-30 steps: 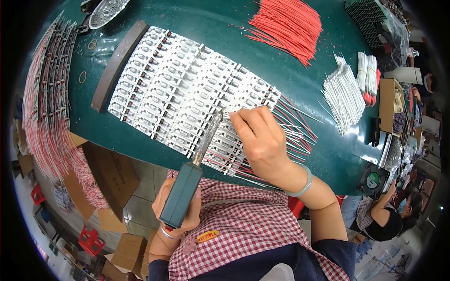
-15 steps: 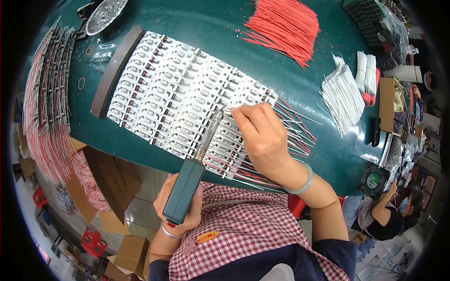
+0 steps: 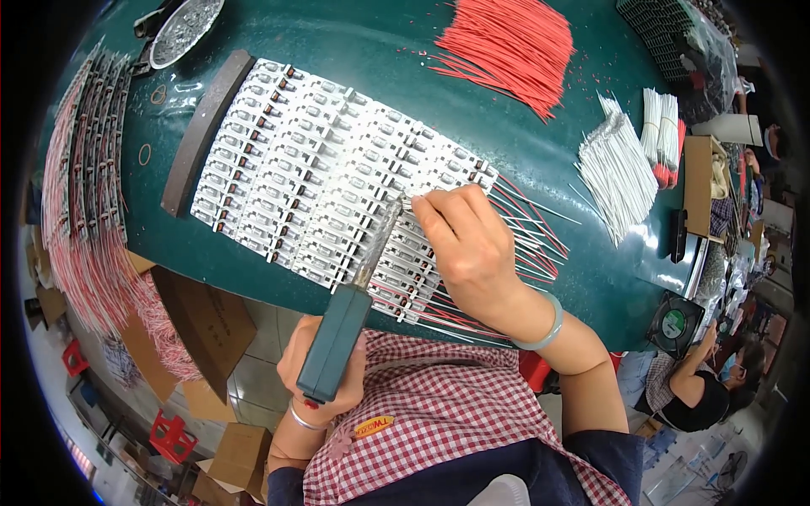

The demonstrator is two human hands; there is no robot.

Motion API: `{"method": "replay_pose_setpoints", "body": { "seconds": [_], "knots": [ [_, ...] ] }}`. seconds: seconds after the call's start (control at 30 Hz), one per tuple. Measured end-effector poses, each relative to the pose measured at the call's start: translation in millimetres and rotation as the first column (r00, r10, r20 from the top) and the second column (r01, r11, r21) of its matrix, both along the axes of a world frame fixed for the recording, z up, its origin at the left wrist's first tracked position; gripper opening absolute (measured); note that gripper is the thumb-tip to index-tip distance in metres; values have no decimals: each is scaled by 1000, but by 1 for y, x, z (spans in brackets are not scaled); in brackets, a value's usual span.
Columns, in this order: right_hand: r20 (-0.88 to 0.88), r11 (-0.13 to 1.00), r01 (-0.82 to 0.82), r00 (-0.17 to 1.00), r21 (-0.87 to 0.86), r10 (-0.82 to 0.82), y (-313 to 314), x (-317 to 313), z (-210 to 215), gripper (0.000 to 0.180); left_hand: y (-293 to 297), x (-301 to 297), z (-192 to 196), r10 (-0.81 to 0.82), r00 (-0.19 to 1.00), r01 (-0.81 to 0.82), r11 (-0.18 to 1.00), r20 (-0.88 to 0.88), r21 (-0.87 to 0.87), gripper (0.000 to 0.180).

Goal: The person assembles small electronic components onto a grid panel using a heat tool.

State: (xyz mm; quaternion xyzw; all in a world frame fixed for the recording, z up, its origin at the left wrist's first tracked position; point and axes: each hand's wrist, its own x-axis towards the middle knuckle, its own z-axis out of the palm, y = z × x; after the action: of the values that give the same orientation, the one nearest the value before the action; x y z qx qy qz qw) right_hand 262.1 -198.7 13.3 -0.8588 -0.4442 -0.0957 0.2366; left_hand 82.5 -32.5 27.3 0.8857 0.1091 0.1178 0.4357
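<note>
My left hand is closed around the dark green handle of a soldering gun. Its long metal barrel reaches up and to the right over a panel of small white circuit boards, laid in several rows. The gun's tip meets the boards right beside the fingertips of my right hand. That hand is closed in a pinch on a thin wire, mostly hidden by the fingers. Red and white wires trail rightward from the boards' right-hand row, partly under my right hand.
A dark bar lies along the panel's left edge. Wired strips hang over the table's left side. Red wires and white wires lie in piles beyond. A metal dish stands far left, a small fan at right near another person.
My right fingertips and the soldering gun's tip have shifted very slightly, staying at the same spot on the boards. Both hands keep their grip.
</note>
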Motion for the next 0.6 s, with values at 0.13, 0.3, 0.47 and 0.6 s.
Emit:
{"method": "replay_pose_setpoints", "body": {
  "seconds": [0.13,0.3,0.47,0.6],
  "knots": [
    [-18,999,52,998,-7,-53,2,-2,3,36,1,-15,-5,29,1000,-29,998,2,51,21],
    [-42,998,54,998,25,-53,2,-2,5,37,1,-11,-3,54,998,-54,999,17,-6,22],
    [27,996,37,999,80,-39,-4,7,0,39,1,-10,-7,57,998,-60,996,-41,-72,24],
    [41,998,39,998,48,-40,-5,10,-5,38,0,-10,-12,60,995,-69,991,-86,-113,24]
  ]
}}
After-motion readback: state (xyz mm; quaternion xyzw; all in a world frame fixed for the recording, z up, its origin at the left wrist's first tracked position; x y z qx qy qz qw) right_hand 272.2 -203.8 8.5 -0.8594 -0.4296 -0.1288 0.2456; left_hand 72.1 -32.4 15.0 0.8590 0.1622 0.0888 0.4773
